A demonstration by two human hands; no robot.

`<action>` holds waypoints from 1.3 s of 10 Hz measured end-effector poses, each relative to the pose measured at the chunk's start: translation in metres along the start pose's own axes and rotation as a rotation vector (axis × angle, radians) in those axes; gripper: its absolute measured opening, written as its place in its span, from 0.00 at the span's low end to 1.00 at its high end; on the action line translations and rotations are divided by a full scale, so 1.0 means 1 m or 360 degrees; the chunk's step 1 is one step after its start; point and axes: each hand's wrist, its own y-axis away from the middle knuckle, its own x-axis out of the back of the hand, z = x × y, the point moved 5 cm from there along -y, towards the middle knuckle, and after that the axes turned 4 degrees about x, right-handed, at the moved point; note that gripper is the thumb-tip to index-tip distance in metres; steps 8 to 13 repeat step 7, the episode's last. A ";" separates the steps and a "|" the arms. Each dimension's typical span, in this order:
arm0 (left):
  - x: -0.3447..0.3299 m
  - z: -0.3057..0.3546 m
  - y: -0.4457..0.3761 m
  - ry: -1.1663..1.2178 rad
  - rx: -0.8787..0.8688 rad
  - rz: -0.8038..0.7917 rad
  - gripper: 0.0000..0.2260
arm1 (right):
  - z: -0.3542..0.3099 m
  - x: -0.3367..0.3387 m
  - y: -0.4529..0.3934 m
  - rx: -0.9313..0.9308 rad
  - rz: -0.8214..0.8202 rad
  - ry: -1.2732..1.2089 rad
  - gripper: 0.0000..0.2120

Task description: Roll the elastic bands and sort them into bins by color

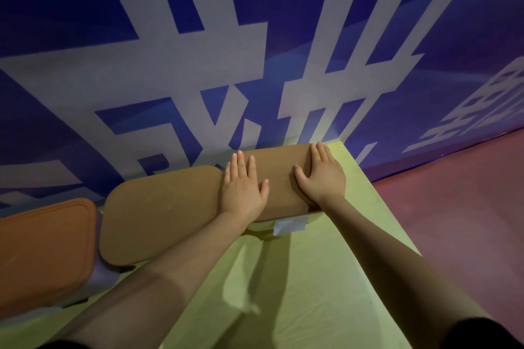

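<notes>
My pale yellow-green surface (326, 263) carries two plain brown rounded lids (158, 215) and an orange rounded lid (42, 249). Behind them I see a deep blue banner wall (85, 8) patterned with big grey-white characters. The floor (467, 207) is dull red.

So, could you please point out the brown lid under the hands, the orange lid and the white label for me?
brown lid (280, 176), head view, bare top between the two hands.
orange lid (42, 252), head view, middle of its top.
white label (289, 226), head view, middle of the paper.
</notes>
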 end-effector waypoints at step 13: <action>0.090 -0.089 0.087 0.1904 0.0315 0.0040 0.11 | -0.062 0.084 0.054 -0.0049 0.0280 -0.1381 0.09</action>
